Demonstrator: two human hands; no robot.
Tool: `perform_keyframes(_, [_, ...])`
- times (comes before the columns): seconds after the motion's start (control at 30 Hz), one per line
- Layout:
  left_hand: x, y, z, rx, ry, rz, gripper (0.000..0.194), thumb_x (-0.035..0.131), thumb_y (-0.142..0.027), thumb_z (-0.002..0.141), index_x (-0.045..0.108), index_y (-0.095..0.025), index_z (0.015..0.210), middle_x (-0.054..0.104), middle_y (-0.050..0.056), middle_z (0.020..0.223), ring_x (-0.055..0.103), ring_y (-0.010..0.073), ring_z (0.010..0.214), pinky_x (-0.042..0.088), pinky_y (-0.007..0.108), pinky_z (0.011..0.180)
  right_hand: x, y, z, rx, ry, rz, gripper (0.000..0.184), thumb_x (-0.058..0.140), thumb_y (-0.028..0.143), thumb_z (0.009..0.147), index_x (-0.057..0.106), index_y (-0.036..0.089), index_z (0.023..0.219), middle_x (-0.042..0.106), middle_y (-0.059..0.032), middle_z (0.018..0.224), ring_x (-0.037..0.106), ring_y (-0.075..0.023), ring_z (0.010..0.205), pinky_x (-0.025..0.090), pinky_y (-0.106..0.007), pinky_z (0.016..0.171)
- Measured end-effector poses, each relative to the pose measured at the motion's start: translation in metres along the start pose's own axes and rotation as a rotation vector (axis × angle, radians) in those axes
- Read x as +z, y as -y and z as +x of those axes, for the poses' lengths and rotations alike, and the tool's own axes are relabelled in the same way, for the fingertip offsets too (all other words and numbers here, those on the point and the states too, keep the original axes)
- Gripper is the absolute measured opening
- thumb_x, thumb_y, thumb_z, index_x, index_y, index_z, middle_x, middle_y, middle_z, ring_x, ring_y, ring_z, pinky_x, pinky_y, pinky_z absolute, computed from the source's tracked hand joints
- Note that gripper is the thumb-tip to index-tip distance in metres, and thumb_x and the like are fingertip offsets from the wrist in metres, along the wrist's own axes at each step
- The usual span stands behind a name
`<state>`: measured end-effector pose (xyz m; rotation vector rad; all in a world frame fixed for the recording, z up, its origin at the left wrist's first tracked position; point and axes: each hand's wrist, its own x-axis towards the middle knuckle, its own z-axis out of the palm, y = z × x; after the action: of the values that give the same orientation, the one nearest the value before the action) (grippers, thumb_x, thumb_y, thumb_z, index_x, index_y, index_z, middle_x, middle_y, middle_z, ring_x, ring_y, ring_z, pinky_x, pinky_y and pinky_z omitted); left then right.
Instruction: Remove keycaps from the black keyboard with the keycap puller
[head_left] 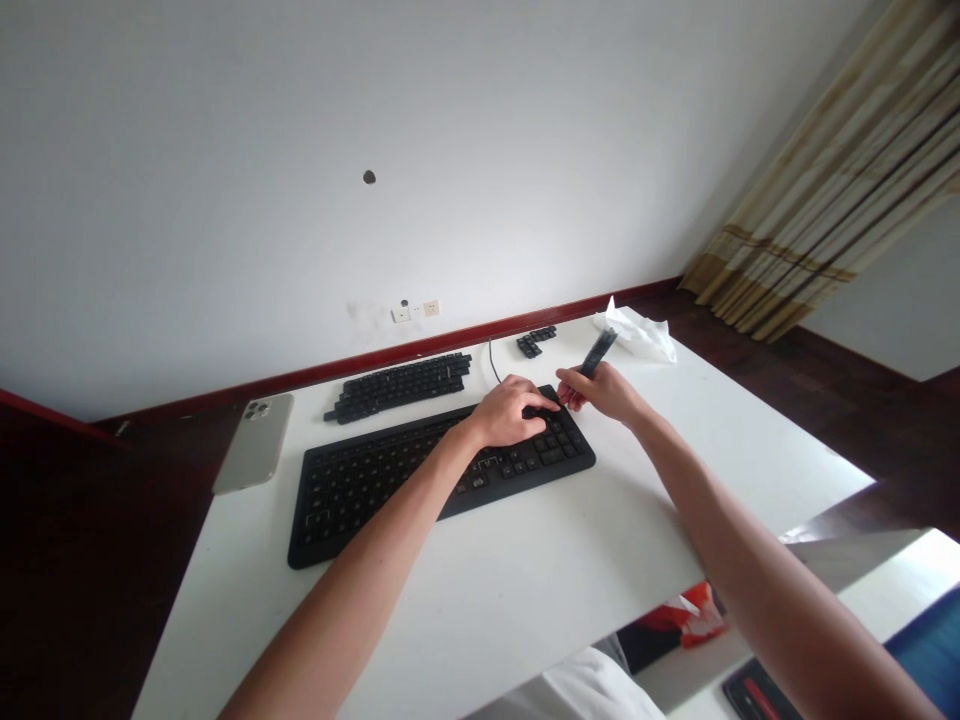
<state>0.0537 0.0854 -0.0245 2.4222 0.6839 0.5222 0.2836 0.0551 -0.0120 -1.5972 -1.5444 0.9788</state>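
A black keyboard (pixel 337 505) lies at a slant on the white table, with most of its keycaps off and the sockets showing. Some keys still sit at its right end. My left hand (pixel 511 412) rests on the upper right part of the keyboard, fingers stretched out toward the corner. Close beside it, my right hand (pixel 604 390) is closed around a dark-handled tool (pixel 598 353). The handle points up and away to the right; the tool's tip, down by the keyboard's top right corner, is too small to make out.
Behind the keyboard lie rows of loose black keycaps (pixel 405 385) and two small keycap groups (pixel 529 346). A phone (pixel 255 443) lies at the table's left edge. Crumpled white tissue (pixel 641 335) sits at the far right. A cable (pixel 493 360) runs toward the wall.
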Motion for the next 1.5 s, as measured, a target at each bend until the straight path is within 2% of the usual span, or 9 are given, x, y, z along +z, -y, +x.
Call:
perform_keyframes(0.2, [-0.008, -0.003, 0.001, -0.029, 0.059, -0.019, 0.04, 0.067, -0.021, 0.088, 0.079, -0.029, 0.126, 0.069, 0.007, 0.109, 0.053, 0.0289, 0.131, 0.044, 0.045, 0.119, 0.001, -0.008, 0.003, 0.016, 0.012, 0.013, 0.044, 0.065, 0.053, 0.092, 0.077, 0.015, 0.074, 0.075, -0.0073, 0.067, 0.066, -0.0158, 0.057, 0.054, -0.026, 0.06])
perform_keyframes(0.33, [-0.006, -0.008, -0.001, 0.012, 0.033, -0.074, 0.028, 0.065, -0.019, 0.09, 0.083, -0.03, 0.107, 0.071, 0.004, 0.109, 0.058, 0.0266, 0.126, 0.044, 0.043, 0.118, -0.001, -0.005, 0.0, 0.001, 0.05, -0.014, 0.042, 0.068, 0.052, 0.09, 0.075, 0.015, 0.072, 0.075, -0.0077, 0.071, 0.066, -0.0165, 0.059, 0.055, -0.026, 0.06])
perform_keyframes(0.43, [0.0, -0.008, -0.001, 0.006, -0.058, -0.08, 0.022, 0.064, -0.015, 0.088, 0.081, -0.026, 0.094, 0.074, 0.003, 0.105, 0.062, 0.0256, 0.118, 0.05, 0.042, 0.111, -0.004, 0.001, -0.004, -0.037, 0.089, -0.048, 0.041, 0.067, 0.051, 0.09, 0.074, 0.015, 0.072, 0.076, -0.0084, 0.074, 0.067, -0.0179, 0.062, 0.055, -0.028, 0.062])
perform_keyframes(0.57, [0.008, -0.004, 0.0, -0.051, -0.162, -0.045, 0.023, 0.064, -0.014, 0.088, 0.078, -0.024, 0.102, 0.073, 0.004, 0.106, 0.062, 0.0261, 0.116, 0.054, 0.042, 0.105, -0.007, 0.007, -0.01, -0.129, 0.147, -0.091, 0.037, 0.063, 0.047, 0.093, 0.073, 0.018, 0.072, 0.072, -0.0048, 0.07, 0.065, -0.0177, 0.063, 0.054, -0.029, 0.062])
perform_keyframes(0.73, [0.008, -0.003, -0.001, -0.033, -0.123, 0.008, 0.026, 0.065, -0.015, 0.088, 0.08, -0.029, 0.106, 0.071, 0.003, 0.108, 0.06, 0.027, 0.121, 0.052, 0.043, 0.111, -0.007, 0.015, -0.017, -0.189, 0.18, -0.187, 0.038, 0.059, 0.044, 0.095, 0.071, 0.021, 0.068, 0.069, -0.0021, 0.065, 0.063, -0.0179, 0.063, 0.051, -0.029, 0.063])
perform_keyframes(0.93, [0.006, -0.005, -0.003, -0.032, -0.102, 0.032, 0.028, 0.064, -0.018, 0.089, 0.079, -0.029, 0.109, 0.071, 0.004, 0.111, 0.059, 0.0285, 0.125, 0.053, 0.044, 0.108, -0.006, 0.023, -0.041, -0.34, 0.066, -0.392, 0.035, 0.06, 0.045, 0.098, 0.075, 0.023, 0.076, 0.073, -0.0027, 0.074, 0.064, -0.02, 0.07, 0.049, -0.031, 0.069])
perform_keyframes(1.2, [0.01, -0.004, -0.004, 0.019, -0.126, 0.073, 0.034, 0.061, -0.015, 0.09, 0.078, -0.028, 0.115, 0.07, 0.005, 0.112, 0.057, 0.0283, 0.124, 0.053, 0.043, 0.108, 0.015, 0.003, -0.094, -0.432, -0.073, -0.374, 0.028, 0.055, 0.044, 0.104, 0.078, 0.028, 0.106, 0.076, -0.0106, 0.101, 0.071, -0.0272, 0.085, 0.055, -0.039, 0.078])
perform_keyframes(1.37, [0.01, -0.005, -0.005, 0.035, -0.119, 0.11, 0.036, 0.061, -0.017, 0.092, 0.076, -0.03, 0.121, 0.069, 0.005, 0.112, 0.057, 0.0276, 0.121, 0.052, 0.042, 0.11, 0.023, 0.002, -0.09, -0.523, -0.152, -0.347, 0.02, 0.058, 0.04, 0.102, 0.075, 0.028, 0.1, 0.076, -0.0107, 0.106, 0.071, -0.0301, 0.098, 0.055, -0.044, 0.09])
perform_keyframes(1.5, [0.009, -0.008, -0.006, 0.057, -0.131, 0.123, 0.043, 0.06, -0.018, 0.092, 0.068, -0.025, 0.134, 0.069, 0.006, 0.117, 0.058, 0.0283, 0.119, 0.051, 0.043, 0.109, 0.028, 0.005, -0.071, -0.38, -0.215, -0.24, 0.023, 0.062, 0.044, 0.099, 0.07, 0.025, 0.088, 0.074, -0.0072, 0.097, 0.068, -0.0261, 0.089, 0.053, -0.039, 0.085])
